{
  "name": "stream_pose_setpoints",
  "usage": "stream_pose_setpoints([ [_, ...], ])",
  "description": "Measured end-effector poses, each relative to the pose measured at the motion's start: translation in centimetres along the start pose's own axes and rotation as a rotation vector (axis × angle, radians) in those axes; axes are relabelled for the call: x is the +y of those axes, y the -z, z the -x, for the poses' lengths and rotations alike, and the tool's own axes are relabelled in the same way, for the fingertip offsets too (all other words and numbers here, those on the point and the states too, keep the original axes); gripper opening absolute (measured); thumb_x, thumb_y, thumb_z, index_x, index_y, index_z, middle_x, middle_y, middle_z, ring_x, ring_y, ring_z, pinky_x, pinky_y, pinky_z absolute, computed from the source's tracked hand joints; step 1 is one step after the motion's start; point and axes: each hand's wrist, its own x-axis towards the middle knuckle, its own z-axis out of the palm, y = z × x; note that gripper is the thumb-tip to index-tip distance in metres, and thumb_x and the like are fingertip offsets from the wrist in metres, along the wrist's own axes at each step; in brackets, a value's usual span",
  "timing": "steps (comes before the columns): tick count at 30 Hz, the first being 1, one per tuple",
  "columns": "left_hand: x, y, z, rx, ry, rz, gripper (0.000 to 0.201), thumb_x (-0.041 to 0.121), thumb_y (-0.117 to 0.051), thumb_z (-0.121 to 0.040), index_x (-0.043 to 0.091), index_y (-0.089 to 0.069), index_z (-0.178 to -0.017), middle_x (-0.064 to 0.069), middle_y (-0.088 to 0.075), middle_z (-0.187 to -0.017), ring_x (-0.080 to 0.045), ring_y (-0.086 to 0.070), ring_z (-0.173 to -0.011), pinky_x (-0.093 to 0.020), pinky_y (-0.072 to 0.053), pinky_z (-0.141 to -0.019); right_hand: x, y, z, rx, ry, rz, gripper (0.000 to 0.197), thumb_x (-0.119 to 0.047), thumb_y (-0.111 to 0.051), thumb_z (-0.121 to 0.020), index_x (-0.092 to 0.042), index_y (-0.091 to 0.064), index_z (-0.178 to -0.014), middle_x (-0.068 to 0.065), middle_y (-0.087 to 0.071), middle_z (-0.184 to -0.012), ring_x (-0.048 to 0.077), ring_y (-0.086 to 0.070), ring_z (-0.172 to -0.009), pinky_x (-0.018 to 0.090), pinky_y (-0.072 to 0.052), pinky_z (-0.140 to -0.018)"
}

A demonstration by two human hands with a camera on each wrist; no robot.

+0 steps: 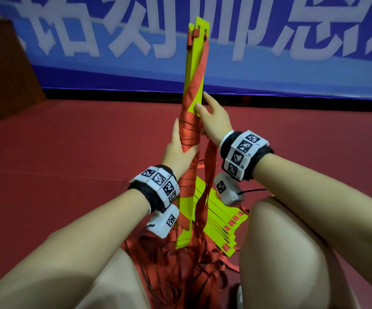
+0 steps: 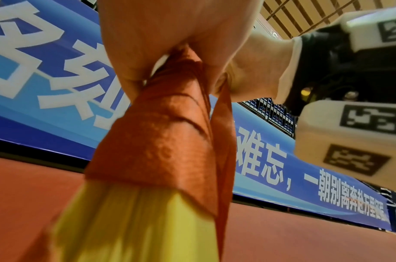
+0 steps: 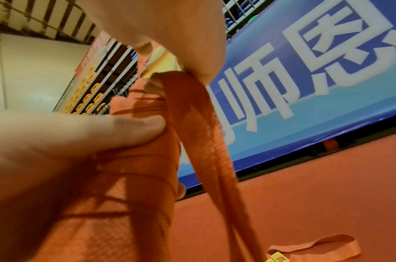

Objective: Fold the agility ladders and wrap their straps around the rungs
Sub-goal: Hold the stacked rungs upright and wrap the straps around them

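The left hand (image 1: 180,150) is gripping the upright bundle of flat yellow plastic rungs (image 1: 195,70) at its wound middle, above the red floor (image 1: 69,139). The right hand (image 1: 214,118) is pinching the red woven strap (image 1: 209,166); if that pinch is slackening, the coils are likely loosening and sliding down.

The red floor (image 1: 69,152) carries a flat stack of yellow rungs (image 1: 221,221) beside a tangled heap of red straps (image 1: 180,264) (between the person's knees). Farther off, one loose strap loop (image 3: 313,245) lies by itself.
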Motion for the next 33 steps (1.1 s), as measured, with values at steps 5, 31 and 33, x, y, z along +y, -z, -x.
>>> stream_pose_setpoints([
  [5,0.0,0.3,0.2,-0.041,0.045,-0.021,0.077,0.026,-0.054,-0.098,0.029,-0.003,-0.155,-0.007,-0.055,-0.137,-0.025,-0.054,-0.122,-0.024,-0.039,-0.088,-0.1,-0.9,0.7,-0.040,-0.022,0.141,0.086,-0.064,-0.049,-0.086,-0.019,-0.018,-0.152,0.011,-0.051,-0.141,0.025,-0.056,-0.116,0.040,-0.042,-0.103],
  [31,-0.2,0.3,-0.4,-0.014,0.023,0.263,0.097,0.008,-0.074,-0.081,0.028,-0.015,-0.155,0.002,-0.058,-0.130,-0.010,-0.062,-0.104,-0.037,-0.049,-0.100,-0.1,1.4,-0.7,-0.035,0.136,0.068,0.068,-0.025,-0.066,-0.086,-0.033,-0.037,-0.146,0.004,-0.067,-0.080,0.011,-0.057,-0.051,0.022,-0.048,-0.050],
  [33,-0.2,0.3,-0.5,0.019,0.032,0.206,0.098,0.010,-0.075,-0.081,0.028,-0.014,-0.155,0.005,-0.060,-0.121,-0.011,-0.062,-0.102,-0.029,-0.050,-0.093,-0.1,0.7,-0.8,-0.031,0.133,0.096,0.061,-0.019,-0.060,-0.087,-0.030,-0.042,-0.144,0.004,-0.067,-0.088,0.007,-0.056,-0.047,0.021,-0.047,-0.049],
])
